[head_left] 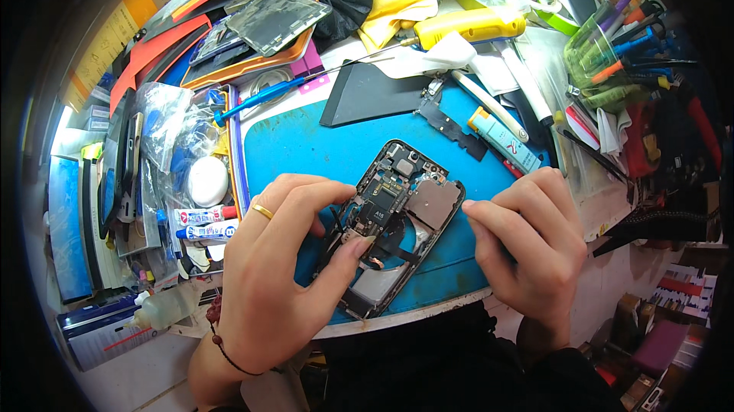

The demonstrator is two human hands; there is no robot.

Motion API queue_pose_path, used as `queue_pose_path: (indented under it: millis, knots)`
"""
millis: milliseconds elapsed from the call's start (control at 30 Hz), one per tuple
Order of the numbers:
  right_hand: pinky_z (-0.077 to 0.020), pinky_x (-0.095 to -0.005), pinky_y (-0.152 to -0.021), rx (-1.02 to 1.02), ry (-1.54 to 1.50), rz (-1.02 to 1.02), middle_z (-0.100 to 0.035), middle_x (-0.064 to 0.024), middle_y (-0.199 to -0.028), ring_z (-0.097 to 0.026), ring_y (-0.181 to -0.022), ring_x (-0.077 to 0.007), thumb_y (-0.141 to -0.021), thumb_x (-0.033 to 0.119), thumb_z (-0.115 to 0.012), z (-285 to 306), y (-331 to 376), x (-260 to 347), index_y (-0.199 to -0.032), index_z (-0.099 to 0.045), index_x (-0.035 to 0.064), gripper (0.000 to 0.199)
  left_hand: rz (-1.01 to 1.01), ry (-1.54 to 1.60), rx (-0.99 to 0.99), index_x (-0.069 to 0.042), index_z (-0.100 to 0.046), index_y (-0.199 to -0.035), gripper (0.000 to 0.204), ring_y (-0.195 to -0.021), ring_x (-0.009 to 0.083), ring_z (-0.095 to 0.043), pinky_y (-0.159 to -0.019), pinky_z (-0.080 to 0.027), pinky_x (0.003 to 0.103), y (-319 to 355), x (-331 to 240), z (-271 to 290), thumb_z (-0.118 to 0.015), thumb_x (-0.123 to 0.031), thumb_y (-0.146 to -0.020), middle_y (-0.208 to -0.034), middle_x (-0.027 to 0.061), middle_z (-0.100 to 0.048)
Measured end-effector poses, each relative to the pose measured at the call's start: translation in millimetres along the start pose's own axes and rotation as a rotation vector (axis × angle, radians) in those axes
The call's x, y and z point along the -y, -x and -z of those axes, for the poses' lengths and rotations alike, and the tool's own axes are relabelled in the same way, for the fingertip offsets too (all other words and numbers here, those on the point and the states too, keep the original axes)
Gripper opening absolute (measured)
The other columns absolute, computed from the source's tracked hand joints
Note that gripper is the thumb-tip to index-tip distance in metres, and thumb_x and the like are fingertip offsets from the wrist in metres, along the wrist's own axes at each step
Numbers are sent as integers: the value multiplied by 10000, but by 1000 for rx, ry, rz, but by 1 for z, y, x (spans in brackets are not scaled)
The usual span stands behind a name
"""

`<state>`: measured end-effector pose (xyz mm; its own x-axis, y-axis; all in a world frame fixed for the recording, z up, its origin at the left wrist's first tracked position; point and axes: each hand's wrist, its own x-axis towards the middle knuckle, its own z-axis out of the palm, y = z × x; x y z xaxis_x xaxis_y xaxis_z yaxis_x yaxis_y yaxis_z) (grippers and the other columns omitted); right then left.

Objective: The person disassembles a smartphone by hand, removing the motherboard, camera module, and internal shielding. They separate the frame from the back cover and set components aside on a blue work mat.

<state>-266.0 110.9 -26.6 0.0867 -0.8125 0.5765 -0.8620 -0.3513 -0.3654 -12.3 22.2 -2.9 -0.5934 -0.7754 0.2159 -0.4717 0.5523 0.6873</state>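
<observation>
At frame centre, the left hand [267,274] fingers pinch an opened phone [397,221] on a blue mat [306,144]; the right hand [527,244], fingers curled, touches its right edge.

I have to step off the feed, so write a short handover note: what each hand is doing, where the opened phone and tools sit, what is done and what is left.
Left hand: fingers and thumb pinching on the board inside the opened phone; a ring on one finger.
Right hand: curled at the phone's right edge, steadying it; whether it holds anything small cannot be told.
Phone: lies open, tilted, on the blue mat, board and flex cables exposed.
Nearby: blue-handled screwdriver at the mat's upper left, black wedge tool above the phone, glue tube to the upper right.
Done: phone opened. Left: board still inside the frame.
</observation>
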Motion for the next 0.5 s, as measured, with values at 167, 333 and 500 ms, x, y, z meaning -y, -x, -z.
queue_pose_path:
  millis: [167, 333, 500]
  knots:
    - [-479, -386, -685, -12, -4, 6, -648, -74, -843, -595, -788, -283, -776, -98, -842, 0, -1, 0, -988, -803, 3, 238, 18, 7, -13, -2, -723, -1230, 356, -840, 257, -641, -742, -532, 362, 0, 1, 0, -844, 17, -895, -1105, 141, -717]
    - [-470, -378, -676, -11, -9, -2, -648, -76, -837, -590, -780, -277, -781, -102, -840, 1, 1, 0, -986, -800, -3, 231, -12, -3, -68, 3, -732, -1198, 328, -801, 245, -646, -712, -530, 347, -1, 0, 0, -834, 49, -890, -1080, 145, -720]
    - [-438, -405, -686, -28, -15, 55, -634, -67, -866, -594, -786, -275, -807, -73, -831, -1, 1, -5, -1033, -771, -7, 242, -54, 0, -126, 15, -737, -1150, 283, -775, 227, -651, -696, -536, 335, -2, 1, -1, -816, 89, -889, -1049, 143, -724]
